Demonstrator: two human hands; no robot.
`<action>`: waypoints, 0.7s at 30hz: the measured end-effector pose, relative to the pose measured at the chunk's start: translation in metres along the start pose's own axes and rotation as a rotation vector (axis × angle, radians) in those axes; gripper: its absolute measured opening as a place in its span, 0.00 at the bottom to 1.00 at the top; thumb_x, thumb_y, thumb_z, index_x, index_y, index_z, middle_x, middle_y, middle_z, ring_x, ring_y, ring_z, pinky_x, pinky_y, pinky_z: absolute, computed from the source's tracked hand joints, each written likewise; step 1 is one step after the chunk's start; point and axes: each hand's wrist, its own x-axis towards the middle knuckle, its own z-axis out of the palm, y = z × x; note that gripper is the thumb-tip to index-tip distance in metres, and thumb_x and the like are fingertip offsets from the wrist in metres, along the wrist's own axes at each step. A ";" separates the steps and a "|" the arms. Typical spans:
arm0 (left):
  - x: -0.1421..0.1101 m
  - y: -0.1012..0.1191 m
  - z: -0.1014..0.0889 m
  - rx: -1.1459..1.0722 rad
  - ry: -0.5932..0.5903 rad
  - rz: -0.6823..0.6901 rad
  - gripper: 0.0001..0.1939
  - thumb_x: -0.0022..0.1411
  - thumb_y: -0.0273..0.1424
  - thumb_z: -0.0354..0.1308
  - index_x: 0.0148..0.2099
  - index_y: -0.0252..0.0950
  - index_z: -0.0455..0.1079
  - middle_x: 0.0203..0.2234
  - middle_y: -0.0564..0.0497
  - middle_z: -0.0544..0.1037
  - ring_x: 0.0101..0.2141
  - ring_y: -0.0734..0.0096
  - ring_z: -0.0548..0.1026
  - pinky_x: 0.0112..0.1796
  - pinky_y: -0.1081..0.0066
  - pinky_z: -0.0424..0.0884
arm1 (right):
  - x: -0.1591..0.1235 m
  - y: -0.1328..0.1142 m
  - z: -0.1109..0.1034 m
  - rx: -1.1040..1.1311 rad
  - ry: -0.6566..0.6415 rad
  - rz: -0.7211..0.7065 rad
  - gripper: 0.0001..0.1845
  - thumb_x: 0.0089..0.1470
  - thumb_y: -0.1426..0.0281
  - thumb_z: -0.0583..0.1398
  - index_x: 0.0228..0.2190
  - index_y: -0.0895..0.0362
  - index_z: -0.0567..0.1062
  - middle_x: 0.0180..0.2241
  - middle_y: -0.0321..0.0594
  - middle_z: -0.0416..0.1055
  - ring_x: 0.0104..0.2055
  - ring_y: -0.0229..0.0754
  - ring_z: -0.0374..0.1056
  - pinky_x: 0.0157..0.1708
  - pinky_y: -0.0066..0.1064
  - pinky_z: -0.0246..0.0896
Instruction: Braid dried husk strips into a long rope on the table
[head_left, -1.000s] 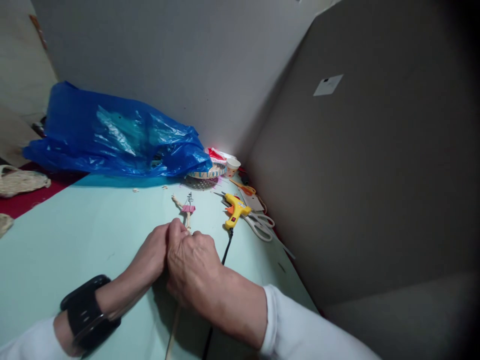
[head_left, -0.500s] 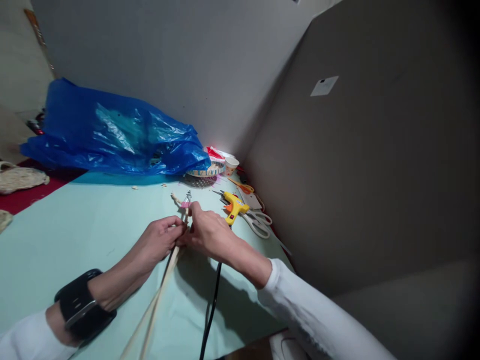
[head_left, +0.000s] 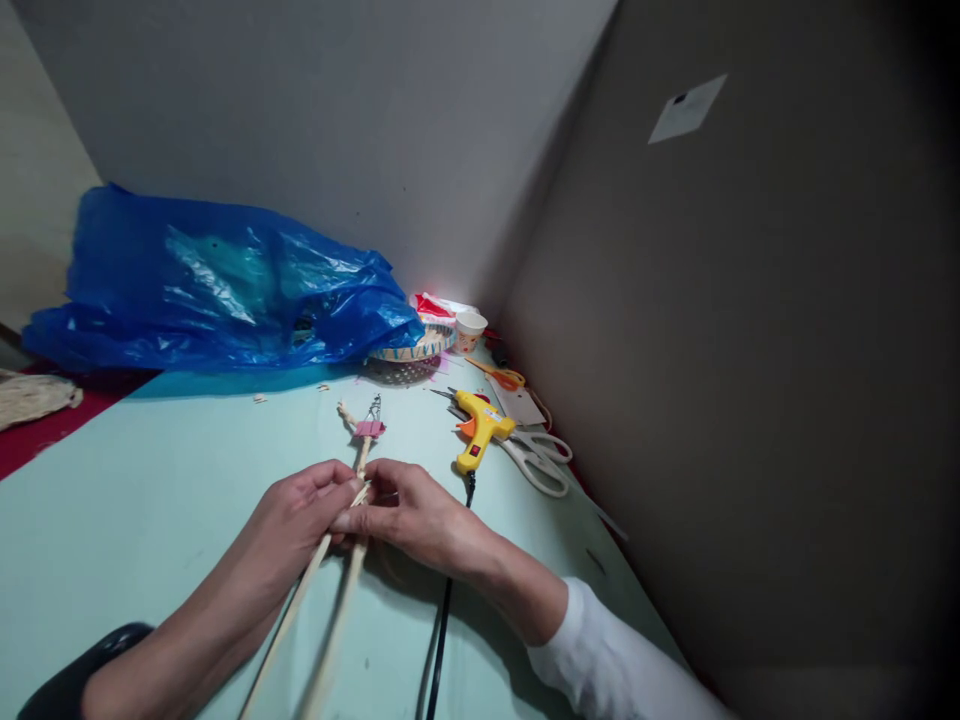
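Observation:
A braid of pale, straw-like strands [head_left: 364,462] runs away from me under a pink clip or piece of tape [head_left: 369,429], with thin wire loops [head_left: 374,408] just beyond it. My left hand [head_left: 311,505] pinches the strands at the near end of the braid. Against it, my right hand [head_left: 409,510] is closed on the same spot, thumb and fingers on the strands. Two long loose strands [head_left: 296,610] trail from under the hands toward me. The exact crossing of the strands is partly hidden by my fingers.
A yellow glue gun [head_left: 481,428] lies to the right, its black cord [head_left: 442,640] running toward me. Grey-handled scissors [head_left: 538,460] and orange scissors [head_left: 504,377] lie beyond. At the back are a blue plastic bag [head_left: 225,285], a basket [head_left: 416,350] and a paper cup [head_left: 469,330].
My right hand has shifted down from near the pink piece to the strands lower on the braid, leaving the pink piece uncovered. The two loose strands are now spread wider apart. The view has tilted slightly.

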 end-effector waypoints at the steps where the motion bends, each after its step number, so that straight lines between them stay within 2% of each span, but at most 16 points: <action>1: -0.001 0.001 0.001 0.009 0.009 -0.012 0.14 0.49 0.41 0.69 0.30 0.37 0.71 0.19 0.58 0.73 0.22 0.74 0.67 0.24 0.76 0.61 | 0.001 0.000 -0.001 0.033 -0.034 0.000 0.27 0.43 0.55 0.73 0.35 0.58 0.72 0.28 0.32 0.69 0.31 0.36 0.67 0.32 0.25 0.62; 4: -0.002 0.005 0.002 0.049 0.030 -0.049 0.19 0.45 0.46 0.70 0.30 0.37 0.71 0.20 0.56 0.74 0.23 0.71 0.69 0.25 0.75 0.62 | 0.004 -0.001 -0.004 0.122 -0.109 -0.017 0.24 0.42 0.55 0.73 0.31 0.59 0.72 0.26 0.31 0.67 0.27 0.33 0.62 0.29 0.24 0.59; 6: -0.001 0.007 0.000 0.097 0.043 -0.048 0.21 0.43 0.47 0.70 0.29 0.38 0.70 0.19 0.56 0.72 0.23 0.70 0.69 0.25 0.74 0.62 | 0.004 -0.002 -0.006 0.171 -0.151 0.002 0.22 0.44 0.58 0.73 0.31 0.60 0.73 0.26 0.31 0.67 0.28 0.33 0.62 0.30 0.24 0.60; 9: 0.001 0.005 -0.010 0.207 0.052 -0.031 0.21 0.48 0.50 0.68 0.30 0.39 0.70 0.15 0.59 0.64 0.19 0.75 0.59 0.22 0.75 0.55 | -0.001 -0.006 -0.007 0.212 -0.173 0.113 0.09 0.56 0.68 0.65 0.35 0.62 0.74 0.26 0.33 0.67 0.27 0.33 0.65 0.33 0.25 0.63; 10: 0.001 0.003 -0.013 0.240 0.045 -0.030 0.22 0.50 0.52 0.66 0.31 0.39 0.70 0.15 0.60 0.62 0.19 0.76 0.56 0.21 0.75 0.52 | -0.004 -0.007 -0.007 0.179 -0.154 0.139 0.05 0.59 0.72 0.61 0.37 0.62 0.74 0.25 0.34 0.67 0.27 0.33 0.65 0.33 0.25 0.63; 12: 0.001 0.001 -0.017 0.276 0.027 -0.036 0.23 0.53 0.54 0.64 0.32 0.38 0.70 0.16 0.61 0.60 0.20 0.77 0.53 0.21 0.76 0.50 | -0.009 -0.009 -0.005 0.013 -0.071 0.130 0.07 0.61 0.76 0.55 0.39 0.61 0.73 0.24 0.33 0.66 0.26 0.33 0.64 0.30 0.24 0.60; 15: 0.000 -0.001 -0.016 0.264 0.040 -0.043 0.24 0.52 0.55 0.64 0.32 0.38 0.70 0.17 0.61 0.58 0.21 0.76 0.54 0.22 0.76 0.51 | -0.013 -0.009 0.000 -0.249 0.074 0.042 0.05 0.60 0.72 0.57 0.35 0.59 0.74 0.26 0.33 0.65 0.28 0.34 0.60 0.28 0.24 0.54; 18: 0.000 -0.001 -0.014 0.315 0.046 0.016 0.25 0.52 0.56 0.62 0.31 0.39 0.69 0.17 0.61 0.57 0.21 0.75 0.54 0.23 0.75 0.52 | -0.011 -0.007 0.005 -0.254 0.165 0.001 0.12 0.60 0.65 0.59 0.29 0.59 0.75 0.25 0.32 0.65 0.29 0.34 0.58 0.28 0.25 0.50; 21: 0.001 -0.001 -0.013 0.416 0.052 0.064 0.24 0.54 0.57 0.59 0.30 0.40 0.68 0.17 0.59 0.59 0.22 0.73 0.56 0.24 0.73 0.54 | -0.007 -0.004 0.009 -0.208 0.241 -0.015 0.14 0.60 0.65 0.60 0.26 0.59 0.76 0.22 0.31 0.63 0.28 0.34 0.57 0.28 0.26 0.49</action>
